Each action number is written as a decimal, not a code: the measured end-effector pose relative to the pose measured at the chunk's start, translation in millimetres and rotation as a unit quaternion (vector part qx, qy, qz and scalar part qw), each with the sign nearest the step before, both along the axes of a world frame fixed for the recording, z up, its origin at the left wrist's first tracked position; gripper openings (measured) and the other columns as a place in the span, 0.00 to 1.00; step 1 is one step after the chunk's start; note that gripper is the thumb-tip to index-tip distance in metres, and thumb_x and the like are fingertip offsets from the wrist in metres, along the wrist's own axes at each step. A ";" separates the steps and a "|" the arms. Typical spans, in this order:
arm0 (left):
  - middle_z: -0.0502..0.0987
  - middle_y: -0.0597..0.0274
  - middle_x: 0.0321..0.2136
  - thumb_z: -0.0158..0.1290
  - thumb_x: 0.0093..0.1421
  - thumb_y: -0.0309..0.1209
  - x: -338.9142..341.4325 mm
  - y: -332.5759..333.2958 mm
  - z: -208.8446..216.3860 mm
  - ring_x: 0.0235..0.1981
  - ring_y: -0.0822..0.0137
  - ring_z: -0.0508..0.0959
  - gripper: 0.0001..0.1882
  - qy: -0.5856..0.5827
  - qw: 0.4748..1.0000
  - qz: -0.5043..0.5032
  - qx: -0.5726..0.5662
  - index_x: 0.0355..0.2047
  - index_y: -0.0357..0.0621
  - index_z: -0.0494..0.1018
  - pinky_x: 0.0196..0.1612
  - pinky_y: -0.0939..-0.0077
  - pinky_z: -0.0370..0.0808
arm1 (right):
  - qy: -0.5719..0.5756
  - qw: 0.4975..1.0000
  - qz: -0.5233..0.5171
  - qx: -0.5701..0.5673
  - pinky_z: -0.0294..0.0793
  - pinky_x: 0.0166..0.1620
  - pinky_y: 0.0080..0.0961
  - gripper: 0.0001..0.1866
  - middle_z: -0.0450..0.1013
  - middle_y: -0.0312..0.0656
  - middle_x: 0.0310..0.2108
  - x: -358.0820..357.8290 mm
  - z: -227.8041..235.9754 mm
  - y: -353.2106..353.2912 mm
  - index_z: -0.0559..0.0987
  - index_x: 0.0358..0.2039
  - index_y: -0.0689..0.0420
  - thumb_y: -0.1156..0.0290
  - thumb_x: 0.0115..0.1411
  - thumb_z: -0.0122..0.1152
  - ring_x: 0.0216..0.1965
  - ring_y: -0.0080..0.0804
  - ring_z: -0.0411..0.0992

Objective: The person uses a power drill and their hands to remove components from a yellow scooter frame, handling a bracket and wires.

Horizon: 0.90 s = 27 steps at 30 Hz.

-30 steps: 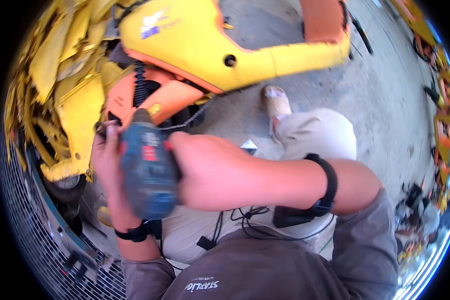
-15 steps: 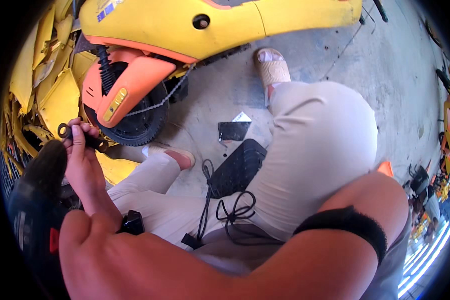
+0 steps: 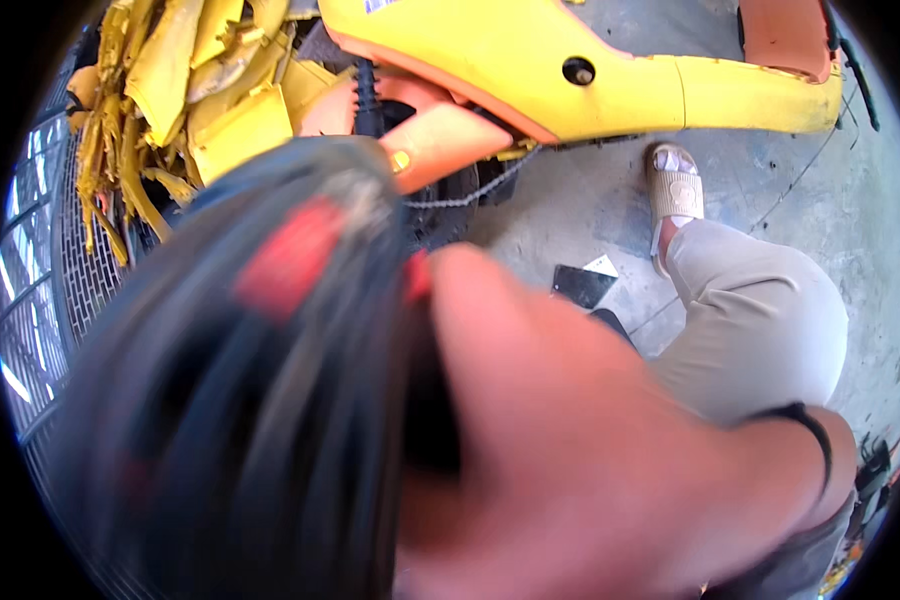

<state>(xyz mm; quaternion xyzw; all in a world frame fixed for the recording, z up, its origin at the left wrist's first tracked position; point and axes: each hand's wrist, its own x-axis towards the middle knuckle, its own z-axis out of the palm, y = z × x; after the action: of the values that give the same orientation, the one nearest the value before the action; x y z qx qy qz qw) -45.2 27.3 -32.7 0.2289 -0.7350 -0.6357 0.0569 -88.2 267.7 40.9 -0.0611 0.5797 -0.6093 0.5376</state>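
Observation:
A power tool [image 3: 300,400], dark blue and black with red parts, fills the near left and is smeared by motion. My right hand [image 3: 550,390] comes from the right, its wrist or forearm banded in black, and closes round the tool's grip; its fingertips are hidden. My left hand does not show; the tool and right arm cover the place where it was. Beyond the tool stands a yellow scooter body [image 3: 610,95] with an orange fender [image 3: 450,140], a black shock absorber [image 3: 366,100] and a hanging chain [image 3: 480,192]. The wheel is mostly covered.
Broken yellow panels [image 3: 240,125] are heaped at the far left beside a metal grid [image 3: 85,280]. A black flat piece [image 3: 580,287] lies on the grey floor [image 3: 750,185]. My bent leg [image 3: 760,310] and sandalled foot [image 3: 676,185] are at right.
The power tool has risen from the lower left across the view, in my right hand. My left hand, holding a short dark bar with a ringed end, has gone from sight. The view has shifted left.

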 end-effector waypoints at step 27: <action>0.78 0.58 0.32 0.50 0.34 0.13 17.4 63.0 46.3 0.33 0.57 0.75 0.29 0.388 0.798 -0.152 -0.435 0.42 0.37 0.75 0.42 0.65 0.69 | 0.116 0.965 0.058 0.228 0.74 0.49 0.34 0.23 0.77 0.51 0.43 25.8 -140.5 -103.4 0.78 0.44 0.62 0.60 0.52 0.63 0.47 0.43 0.76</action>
<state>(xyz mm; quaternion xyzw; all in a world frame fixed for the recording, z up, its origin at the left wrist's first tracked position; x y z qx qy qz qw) -27.8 90.4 13.6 -0.2000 -0.8761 -0.2852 0.3334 -62.4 164.2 -99.6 -0.0402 0.7571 -0.4174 0.5009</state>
